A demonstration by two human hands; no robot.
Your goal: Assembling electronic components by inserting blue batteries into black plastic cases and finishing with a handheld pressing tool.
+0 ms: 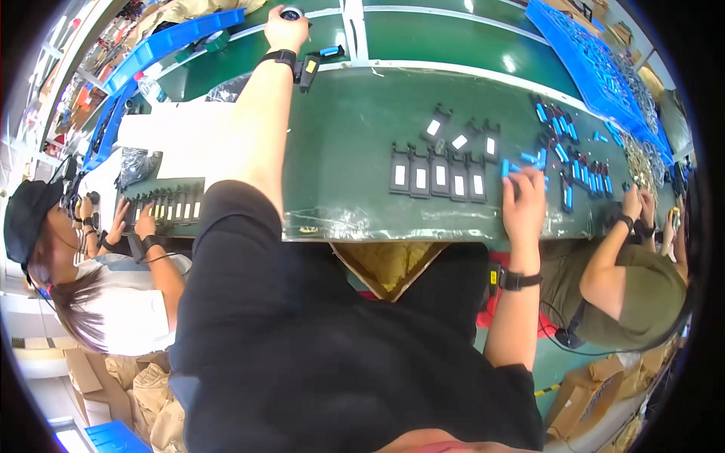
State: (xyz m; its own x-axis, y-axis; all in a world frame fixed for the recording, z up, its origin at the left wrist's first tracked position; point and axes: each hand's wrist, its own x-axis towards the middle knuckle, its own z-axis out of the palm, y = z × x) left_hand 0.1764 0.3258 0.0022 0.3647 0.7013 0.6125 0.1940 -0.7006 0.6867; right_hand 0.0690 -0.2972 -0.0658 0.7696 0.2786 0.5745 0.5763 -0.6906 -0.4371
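Blue cylindrical cells [531,158] lie at two o'clock from our view's middle, on the long green tabletop [343,151]. A blue tray [566,72] stands beyond them. Our left hand [287,32], at eleven o'clock, is curled closed; our right hand [526,208] bends its slightly parted fingers at the cells, and we cannot tell whether they grip one. Inward, also toward two o'clock, lie white-labelled black cases [439,177]. Our left hand holds a round, pale-rimmed dark piece [291,13].

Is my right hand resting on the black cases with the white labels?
No, your right hand is at the small blue cylinders, to the right of the black cases.
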